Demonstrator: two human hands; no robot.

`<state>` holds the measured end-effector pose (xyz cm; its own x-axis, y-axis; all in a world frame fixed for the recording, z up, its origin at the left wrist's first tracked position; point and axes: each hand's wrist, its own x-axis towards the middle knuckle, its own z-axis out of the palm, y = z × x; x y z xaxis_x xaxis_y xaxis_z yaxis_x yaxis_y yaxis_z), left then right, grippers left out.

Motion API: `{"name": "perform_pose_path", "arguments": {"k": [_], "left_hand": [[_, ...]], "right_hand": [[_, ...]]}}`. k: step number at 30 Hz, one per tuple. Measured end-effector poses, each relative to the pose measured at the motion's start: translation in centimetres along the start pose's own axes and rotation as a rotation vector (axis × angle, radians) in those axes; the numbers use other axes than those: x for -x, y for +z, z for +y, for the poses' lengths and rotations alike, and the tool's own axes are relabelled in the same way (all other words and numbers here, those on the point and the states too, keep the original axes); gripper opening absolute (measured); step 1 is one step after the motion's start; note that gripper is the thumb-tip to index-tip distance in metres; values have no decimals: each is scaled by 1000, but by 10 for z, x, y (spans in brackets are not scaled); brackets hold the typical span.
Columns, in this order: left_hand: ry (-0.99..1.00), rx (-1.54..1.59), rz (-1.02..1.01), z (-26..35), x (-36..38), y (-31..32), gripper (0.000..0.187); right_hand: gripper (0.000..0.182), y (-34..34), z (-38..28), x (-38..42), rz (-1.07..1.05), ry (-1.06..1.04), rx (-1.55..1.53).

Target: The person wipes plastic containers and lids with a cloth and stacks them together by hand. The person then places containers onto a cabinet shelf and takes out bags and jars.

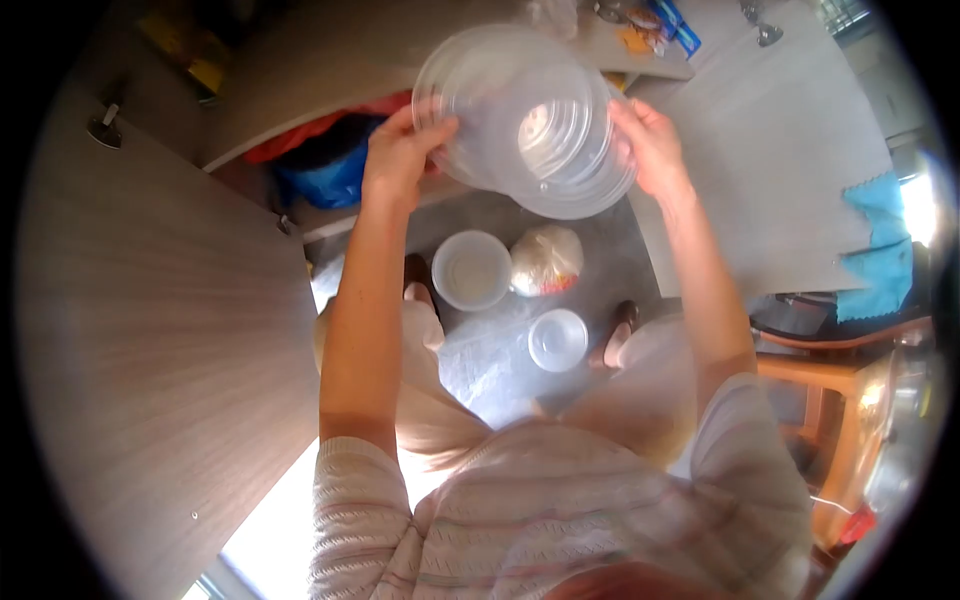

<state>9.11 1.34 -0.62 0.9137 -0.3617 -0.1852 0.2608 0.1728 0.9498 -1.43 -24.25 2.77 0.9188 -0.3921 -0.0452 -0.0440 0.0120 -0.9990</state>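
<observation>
Before the open cupboard I hold up two round, translucent plastic lids that overlap each other. My left hand (400, 155) is closed on the edge of the larger lid (475, 85), thumb on its near face. At the other side, my right hand (650, 145) grips the rim of the second lid (575, 195), which shows concentric rings. Below them on the floor stand a white plastic tub (471, 270) and a smaller clear bowl (558, 340). A knotted plastic bag (547, 260) with pale contents rests against the tub.
A wooden cupboard door (170, 330) stands open at left, another door (770, 150) at right with a blue cloth (880, 250) over its edge. Red and blue bags (335, 170) fill the lower shelf. An orange wooden stool (820, 390) stands at right. My feet flank the bowl.
</observation>
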Motion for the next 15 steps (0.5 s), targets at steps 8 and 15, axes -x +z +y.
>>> {"name": "perform_pose_path", "arguments": {"k": [8, 15], "left_hand": [[7, 363, -189, 8, 3, 7, 17], [7, 223, -220, 0, -4, 5, 9]], "right_hand": [[18, -29, 8, 9, 106, 76, 119], [15, -125, 23, 17, 27, 126, -156]]}}
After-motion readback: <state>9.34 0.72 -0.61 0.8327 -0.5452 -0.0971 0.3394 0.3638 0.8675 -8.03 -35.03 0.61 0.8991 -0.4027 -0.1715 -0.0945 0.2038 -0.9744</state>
